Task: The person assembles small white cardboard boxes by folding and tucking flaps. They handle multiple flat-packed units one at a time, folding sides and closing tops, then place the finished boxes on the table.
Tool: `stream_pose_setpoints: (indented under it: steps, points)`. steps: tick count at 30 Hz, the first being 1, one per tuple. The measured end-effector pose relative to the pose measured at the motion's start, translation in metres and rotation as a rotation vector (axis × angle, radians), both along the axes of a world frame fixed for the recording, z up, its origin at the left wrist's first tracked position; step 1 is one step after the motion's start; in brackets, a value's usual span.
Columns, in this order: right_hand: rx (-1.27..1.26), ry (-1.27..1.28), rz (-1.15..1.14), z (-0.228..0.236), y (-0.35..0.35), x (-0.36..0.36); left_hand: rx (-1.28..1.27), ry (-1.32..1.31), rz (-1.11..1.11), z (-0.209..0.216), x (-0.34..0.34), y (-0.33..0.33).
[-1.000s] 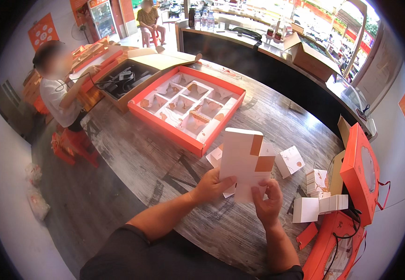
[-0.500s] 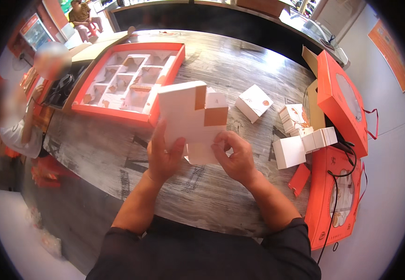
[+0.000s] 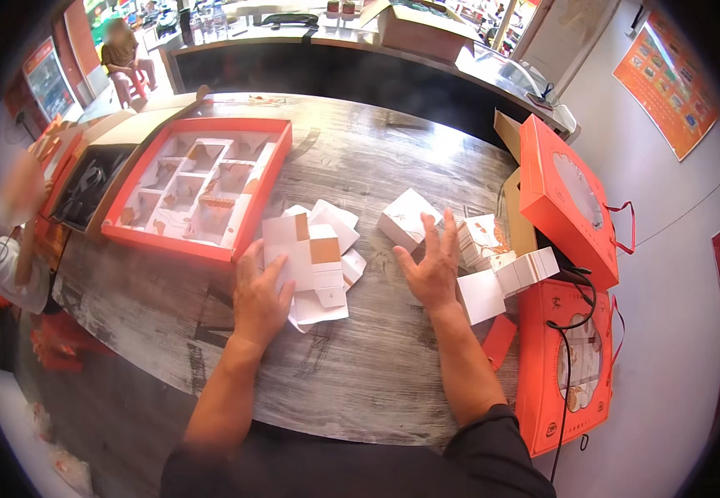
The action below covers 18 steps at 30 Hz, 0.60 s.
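Note:
My left hand (image 3: 258, 297) rests at the left edge of a flattened white carton (image 3: 289, 259) with brown patches, its fingers extended. Beneath and beside that carton more folded white card pieces (image 3: 339, 220) lie in a loose pile. My right hand (image 3: 433, 270) is spread and holds nothing. Just beyond its fingers stands a small white box (image 3: 408, 217) with a printed top. To its right are a patterned white box (image 3: 482, 236), a plain white box (image 3: 481, 296) and a row of small upright white boxes (image 3: 527, 270).
An open red gift box (image 3: 202, 189) with a white divided insert sits at the far left. Red window boxes (image 3: 566, 365) with cord handles line the right edge, a black cable (image 3: 567, 398) across them. A red card (image 3: 500, 340) lies nearby. A person (image 3: 11, 257) is at the left.
The flattened carton has gone down from both hands onto the pile on the table. My right hand has let go and moved right, fingers spread. The view has shifted.

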State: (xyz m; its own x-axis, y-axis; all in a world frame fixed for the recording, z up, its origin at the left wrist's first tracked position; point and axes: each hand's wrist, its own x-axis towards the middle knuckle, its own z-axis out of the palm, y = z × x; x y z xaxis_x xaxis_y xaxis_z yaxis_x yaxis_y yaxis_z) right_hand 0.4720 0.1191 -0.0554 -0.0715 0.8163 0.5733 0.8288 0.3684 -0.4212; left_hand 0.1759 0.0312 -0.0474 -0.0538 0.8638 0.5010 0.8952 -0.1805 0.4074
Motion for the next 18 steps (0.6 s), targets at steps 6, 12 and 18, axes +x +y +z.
stream_pose_setpoints:
  steps: [6, 12, 18]
  points:
    - [-0.108, 0.028, -0.015, -0.005, 0.000, -0.001, -0.086, 0.139, -0.163, -0.013, 0.005, 0.002]
    - [-0.113, 0.161, 0.005, -0.003, -0.003, -0.002, -0.141, 0.152, -0.226, -0.013, 0.009, 0.004]
    - [0.084, 0.272, 0.147, 0.012, -0.009, -0.011, -0.228, 0.146, -0.233, 0.012, 0.018, 0.020]
